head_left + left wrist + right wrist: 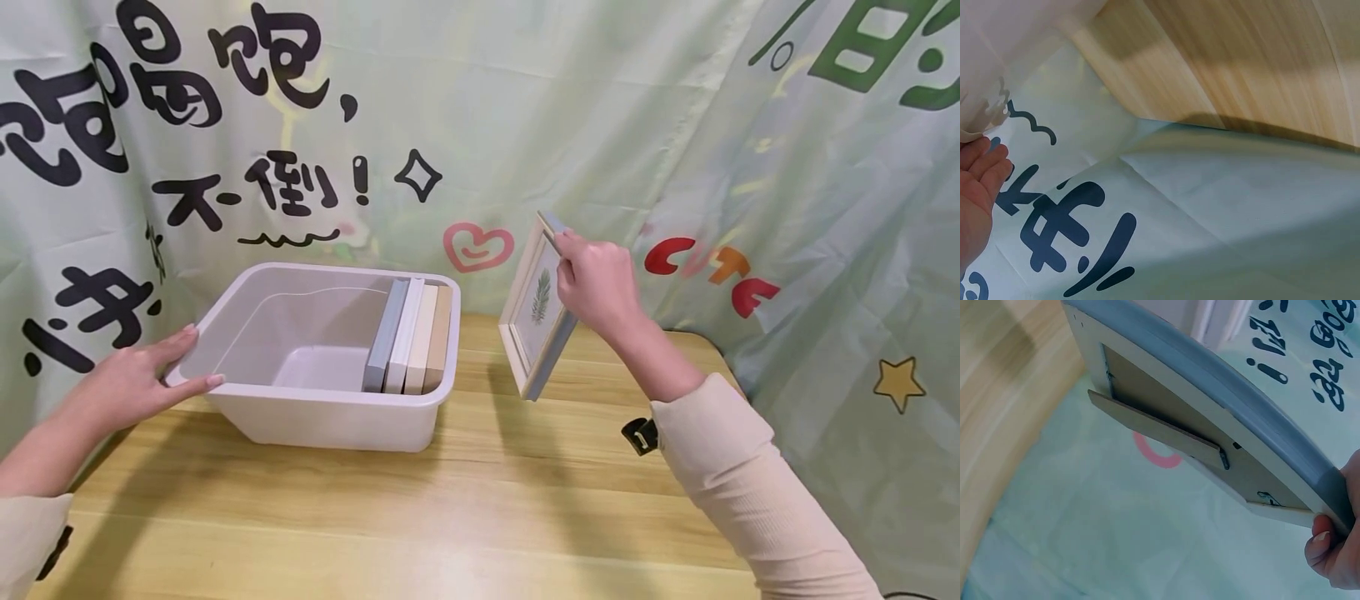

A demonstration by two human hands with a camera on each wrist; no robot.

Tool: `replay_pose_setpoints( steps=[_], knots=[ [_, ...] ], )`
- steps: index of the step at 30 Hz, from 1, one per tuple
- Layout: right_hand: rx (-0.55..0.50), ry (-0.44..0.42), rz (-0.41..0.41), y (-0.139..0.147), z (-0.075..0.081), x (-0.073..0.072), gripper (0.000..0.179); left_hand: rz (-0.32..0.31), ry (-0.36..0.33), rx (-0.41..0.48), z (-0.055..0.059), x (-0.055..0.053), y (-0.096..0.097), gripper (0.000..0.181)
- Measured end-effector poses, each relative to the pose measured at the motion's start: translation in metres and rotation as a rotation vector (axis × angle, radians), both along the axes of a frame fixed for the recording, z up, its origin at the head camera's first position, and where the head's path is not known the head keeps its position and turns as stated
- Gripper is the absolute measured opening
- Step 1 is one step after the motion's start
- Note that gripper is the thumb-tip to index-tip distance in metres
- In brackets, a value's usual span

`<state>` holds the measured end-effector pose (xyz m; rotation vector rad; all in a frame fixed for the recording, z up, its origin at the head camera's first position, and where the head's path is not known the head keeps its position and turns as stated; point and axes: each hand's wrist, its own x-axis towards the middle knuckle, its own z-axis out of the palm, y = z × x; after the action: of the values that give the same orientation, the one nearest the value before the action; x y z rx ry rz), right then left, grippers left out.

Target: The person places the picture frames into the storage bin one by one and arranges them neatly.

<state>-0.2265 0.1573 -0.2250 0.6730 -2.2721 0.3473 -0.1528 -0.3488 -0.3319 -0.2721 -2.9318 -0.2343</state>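
My right hand (600, 279) grips a picture frame (517, 342) by its upper edge, holding it tilted above the table, right of a pale plastic tub (337, 417). The frame shows a green leaf print on its front and has grey-blue sides. In the right wrist view, its back carries a brown stand leg (1154, 428) swung partly out. At the tub's left corner, my left hand (138, 379) holds the rim, thumb over the top and fingers at the outer side. Inside the tub, several slim frame-like pieces (405, 337) stand on edge against the right wall.
A wooden table (465, 517) lies beneath the tub. Behind and at both sides hangs a pale green printed cloth (525, 100) with black lettering, reaching close to the table's edges. A black strap (641, 435) shows at my right sleeve.
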Motion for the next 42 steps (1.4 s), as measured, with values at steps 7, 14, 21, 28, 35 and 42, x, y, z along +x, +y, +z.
replay_pose_setpoints(
  steps=[7,14,21,28,35,42],
  knots=[
    [-0.036,-0.051,-0.01,-0.008,0.019,-0.002,0.022,-0.011,0.01,0.009,0.0,-0.001,0.001,0.083],
    [-0.09,-0.065,-0.03,-0.018,0.033,-0.002,0.025,-0.012,0.025,0.006,0.001,0.001,0.001,0.082],
    [-0.172,-0.052,-0.077,-0.031,0.05,0.003,0.029,-0.011,0.023,0.002,0.001,-0.001,0.001,0.081],
    [-0.198,-0.066,-0.152,-0.049,0.067,0.005,0.025,0.009,-0.006,0.005,0.0,0.0,0.001,0.082],
    [-0.205,-0.055,-0.174,-0.067,0.079,0.007,0.024,0.003,0.007,0.006,0.0,0.0,0.002,0.082],
    [-0.194,-0.056,-0.179,-0.093,0.084,0.014,0.028,0.006,0.015,0.01,0.001,0.0,0.002,0.083]
  ],
)
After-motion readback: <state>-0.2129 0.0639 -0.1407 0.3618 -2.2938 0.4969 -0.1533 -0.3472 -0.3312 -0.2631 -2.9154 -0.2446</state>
